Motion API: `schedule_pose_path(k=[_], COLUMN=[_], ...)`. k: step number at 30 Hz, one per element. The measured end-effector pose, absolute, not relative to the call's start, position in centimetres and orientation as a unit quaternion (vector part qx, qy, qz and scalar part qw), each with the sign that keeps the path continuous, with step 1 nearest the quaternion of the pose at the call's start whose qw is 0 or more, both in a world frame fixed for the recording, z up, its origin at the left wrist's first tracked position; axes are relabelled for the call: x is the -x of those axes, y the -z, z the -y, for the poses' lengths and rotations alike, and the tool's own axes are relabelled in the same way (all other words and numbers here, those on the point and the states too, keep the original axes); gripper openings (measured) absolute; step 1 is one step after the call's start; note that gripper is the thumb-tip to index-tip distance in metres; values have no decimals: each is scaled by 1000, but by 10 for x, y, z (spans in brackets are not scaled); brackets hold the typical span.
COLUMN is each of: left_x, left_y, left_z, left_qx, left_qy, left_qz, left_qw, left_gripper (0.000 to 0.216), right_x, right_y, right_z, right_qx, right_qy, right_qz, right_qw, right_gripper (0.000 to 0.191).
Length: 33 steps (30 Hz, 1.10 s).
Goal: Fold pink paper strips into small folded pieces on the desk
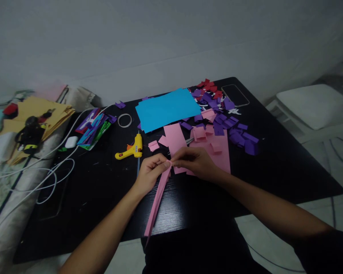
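A long folded pink paper strip (157,201) hangs down past the table's front edge, its upper end pinched between the thumb and fingers of my left hand (151,171). My right hand (197,161) meets it there, thumb and fingertips closed on the same end. Beneath and beside my right hand lie a pink paper rectangle (175,139) and a larger pink sheet (223,154). Small folded pink pieces (200,134) rest on the sheet. Scissors (190,140) show only in part between the papers. Left of my hands lies a yellow glue gun (131,149).
Blue sheets (168,109) lie at the back of the black table (103,213). Purple paper pieces (237,137) and red ones (210,86) are scattered right, near a phone-shaped outline (236,95). A tape ring (125,120), coloured strips (93,127) and a white cable (55,179) are left.
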<state>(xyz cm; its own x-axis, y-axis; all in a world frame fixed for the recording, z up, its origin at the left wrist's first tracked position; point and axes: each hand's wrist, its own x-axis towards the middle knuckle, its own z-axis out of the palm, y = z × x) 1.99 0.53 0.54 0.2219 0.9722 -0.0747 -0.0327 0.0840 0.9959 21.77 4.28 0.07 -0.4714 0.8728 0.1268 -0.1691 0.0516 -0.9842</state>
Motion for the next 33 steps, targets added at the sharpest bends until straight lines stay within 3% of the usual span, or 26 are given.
schedule_pose_path(k=[33], left_x=[-22], left_y=[-5], left_z=[-5], left_qx=[-504], left_qy=[-434], left_qz=[-451], left_qw=[596], left_gripper=[28], right_x=[-218], right_y=[1], right_z=[-44], right_qx=[293], right_qy=[-631], right_qz=[584], right_qw=[417], right_gripper=[12])
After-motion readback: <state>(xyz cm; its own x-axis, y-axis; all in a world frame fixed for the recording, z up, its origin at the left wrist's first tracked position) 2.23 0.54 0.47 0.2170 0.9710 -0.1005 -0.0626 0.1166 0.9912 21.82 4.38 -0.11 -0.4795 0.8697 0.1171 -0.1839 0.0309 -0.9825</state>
